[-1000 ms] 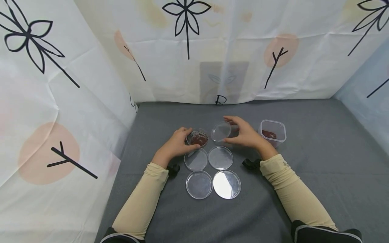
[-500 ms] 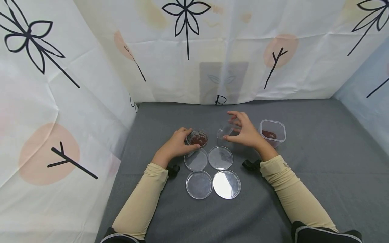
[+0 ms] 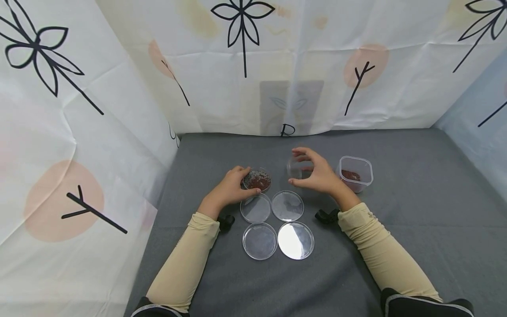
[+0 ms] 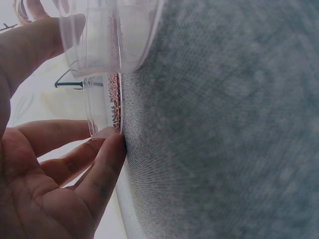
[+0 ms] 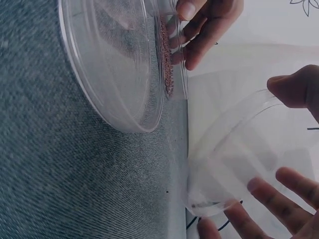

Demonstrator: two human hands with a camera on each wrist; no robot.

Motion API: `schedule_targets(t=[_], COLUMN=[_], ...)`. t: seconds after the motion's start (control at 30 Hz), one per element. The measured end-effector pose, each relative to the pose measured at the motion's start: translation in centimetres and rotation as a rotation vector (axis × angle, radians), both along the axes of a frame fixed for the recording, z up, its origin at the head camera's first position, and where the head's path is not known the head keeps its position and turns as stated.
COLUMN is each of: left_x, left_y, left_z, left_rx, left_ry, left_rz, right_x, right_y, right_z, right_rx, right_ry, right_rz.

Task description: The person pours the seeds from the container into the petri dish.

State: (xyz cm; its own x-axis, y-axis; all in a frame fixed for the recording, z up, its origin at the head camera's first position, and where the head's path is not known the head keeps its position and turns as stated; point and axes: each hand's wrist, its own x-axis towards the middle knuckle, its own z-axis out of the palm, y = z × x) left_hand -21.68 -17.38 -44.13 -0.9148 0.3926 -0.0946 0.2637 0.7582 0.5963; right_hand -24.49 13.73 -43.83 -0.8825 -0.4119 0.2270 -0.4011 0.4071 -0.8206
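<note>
My left hand [image 3: 231, 186] holds a round clear petri dish [image 3: 257, 180] with a layer of reddish-brown granules, which rests on the cloth. In the left wrist view, its fingertips [image 4: 115, 142] touch that dish's rim, and another clear dish [image 4: 142, 35] partly covers the view. To the right of the granule dish, my right hand [image 3: 320, 175] grips a second clear dish [image 3: 293, 168] by its edge, tilted steeply. The right wrist view has this dish [image 5: 239, 149] between the thumb [image 5: 294, 89] and the fingers, with no granules visible in it.
Several clear dishes stand in two rows nearer the body, among them one bright with glare [image 3: 295, 240]. A clear square tub [image 3: 366, 169] with brown granules is right of my right hand. Grey cloth [image 3: 416, 193] covers the table; printed curtains [image 3: 222, 101] hang behind and beside it.
My right hand has turned its dish from facing the camera to nearly edge-on and shifted it slightly right. The left hand and the granule dish have stayed put.
</note>
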Motion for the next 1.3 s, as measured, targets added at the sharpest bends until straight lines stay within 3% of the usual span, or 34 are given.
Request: schedule_targets(t=[0.53, 0.97, 1.3], left_x=[0.0, -0.1, -0.2], left_y=[0.1, 0.0, -0.1], left_z=[-0.1, -0.2, -0.2], left_rx=[-0.018, -0.022, -0.008], left_ry=[-0.004, -0.01, -0.011], left_rz=[0.008, 0.001, -0.002], right_x=[0.0, -1.4, -1.8], right_y=[-1.3, -4.2, -5.4], right_z=[-0.5, -0.5, 0.2], right_rx=[0.189, 0.263, 0.367], right_ry=[0.073, 0.1, 0.076], right_rz=[0.068, 0.267, 0.327])
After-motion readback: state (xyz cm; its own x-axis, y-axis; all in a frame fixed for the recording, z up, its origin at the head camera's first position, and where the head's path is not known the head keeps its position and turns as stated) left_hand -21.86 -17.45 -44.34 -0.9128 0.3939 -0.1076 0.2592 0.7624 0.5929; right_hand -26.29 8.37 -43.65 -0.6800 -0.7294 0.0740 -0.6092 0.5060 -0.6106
